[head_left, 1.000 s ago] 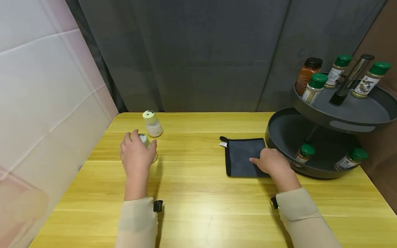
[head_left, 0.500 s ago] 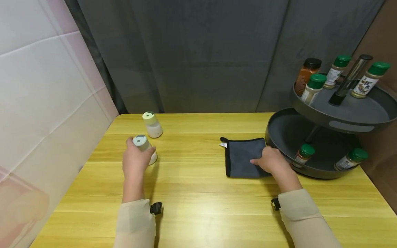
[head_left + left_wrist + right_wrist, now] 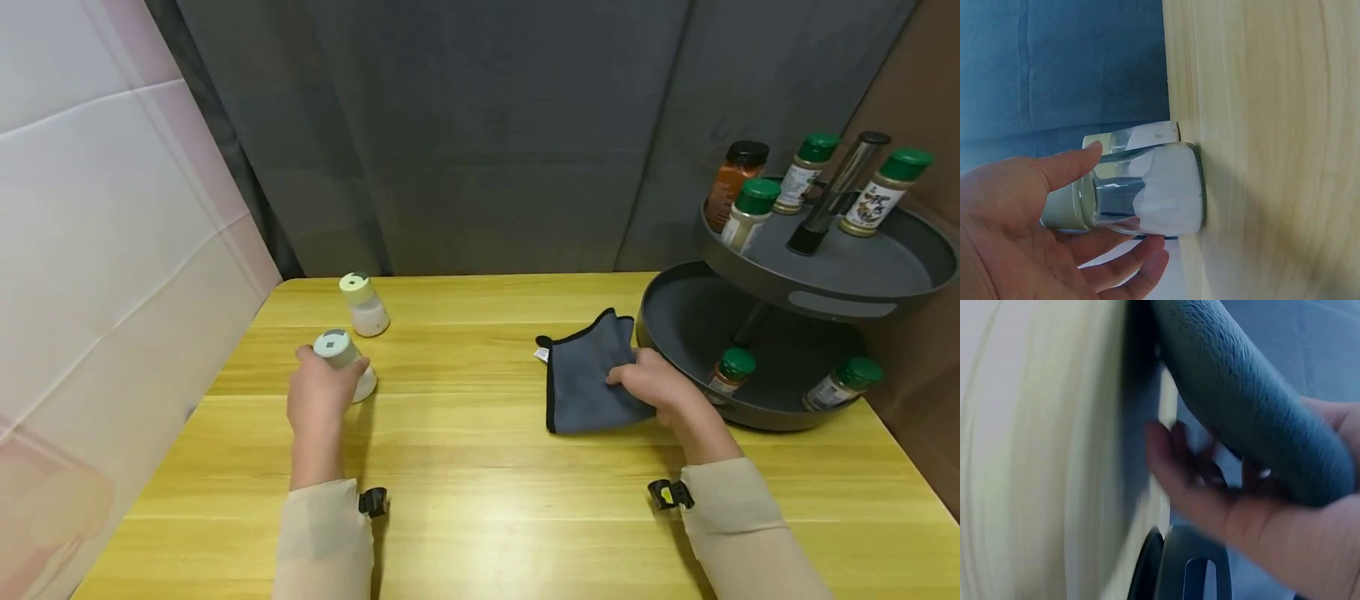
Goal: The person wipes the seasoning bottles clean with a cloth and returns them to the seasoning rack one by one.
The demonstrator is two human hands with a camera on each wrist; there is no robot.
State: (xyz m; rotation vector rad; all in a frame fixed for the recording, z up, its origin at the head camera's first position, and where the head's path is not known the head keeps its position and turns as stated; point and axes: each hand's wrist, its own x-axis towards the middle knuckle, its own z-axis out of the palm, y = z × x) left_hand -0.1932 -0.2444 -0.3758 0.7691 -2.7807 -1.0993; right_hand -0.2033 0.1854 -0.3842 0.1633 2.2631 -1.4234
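Note:
In the head view my left hand (image 3: 318, 396) holds a clear glass seasoning jar (image 3: 1169, 187) with a pale green lid, partly filled with white powder. Thumb and fingers lie on opposite sides of it in the left wrist view, and its base is right at the tabletop. A second such jar (image 3: 369, 317) with a yellowish lid stands just behind. On the right, my right hand (image 3: 660, 385) grips the right side of a grey cloth (image 3: 588, 379) with black edging. The cloth is partly lifted and bent, and its left edge lies near the table.
A dark two-tier turntable rack (image 3: 795, 292) stands at the right, close to my right hand. Several green-capped spice bottles and an orange-brown jar (image 3: 735, 187) with a black lid are on it. A grey curtain (image 3: 480, 142) hangs behind the wooden table (image 3: 465, 492).
My left hand has closed around the near jar and shifted slightly towards me. My right hand has taken hold of the cloth, which lay flat before and now rises at its far right corner.

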